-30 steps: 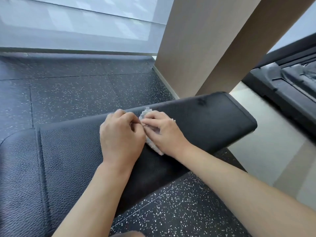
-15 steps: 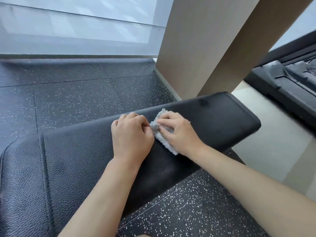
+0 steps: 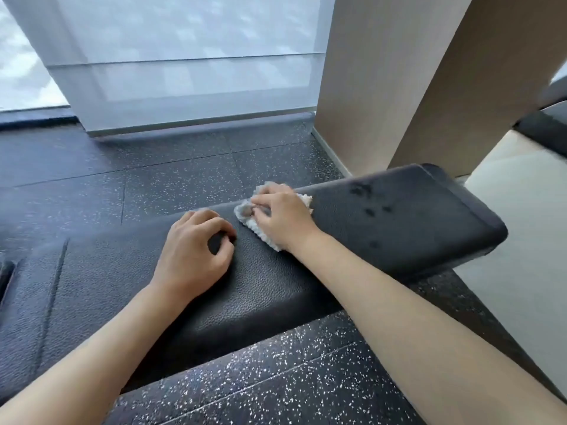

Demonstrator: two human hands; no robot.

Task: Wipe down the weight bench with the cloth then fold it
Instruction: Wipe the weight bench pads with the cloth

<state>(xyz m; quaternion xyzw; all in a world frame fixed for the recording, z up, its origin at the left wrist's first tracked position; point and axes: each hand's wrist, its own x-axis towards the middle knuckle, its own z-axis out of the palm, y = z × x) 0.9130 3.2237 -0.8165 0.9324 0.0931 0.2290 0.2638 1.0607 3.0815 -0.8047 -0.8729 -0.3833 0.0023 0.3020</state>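
The right hand (image 3: 282, 216) presses curled fingers onto the bunched pale grey cloth (image 3: 260, 230), pinning it to the weight bench (image 3: 399, 222). The left hand (image 3: 196, 250) rests beside it, loosely curled, holding nothing. The black textured pad's long axis runs left to right, its far end rising up-right.

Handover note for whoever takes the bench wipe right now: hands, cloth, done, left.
Left hand: on the bench pad, fingers loosely curled, holding nothing.
Right hand: on the cloth, fingers curled over it, pressing it to the weight bench.
Cloth: bunched, near the pad's far edge.
Done: cannot tell how much is wiped; dark marks show toward the far end.
Left: finish wiping, then fold the cloth.
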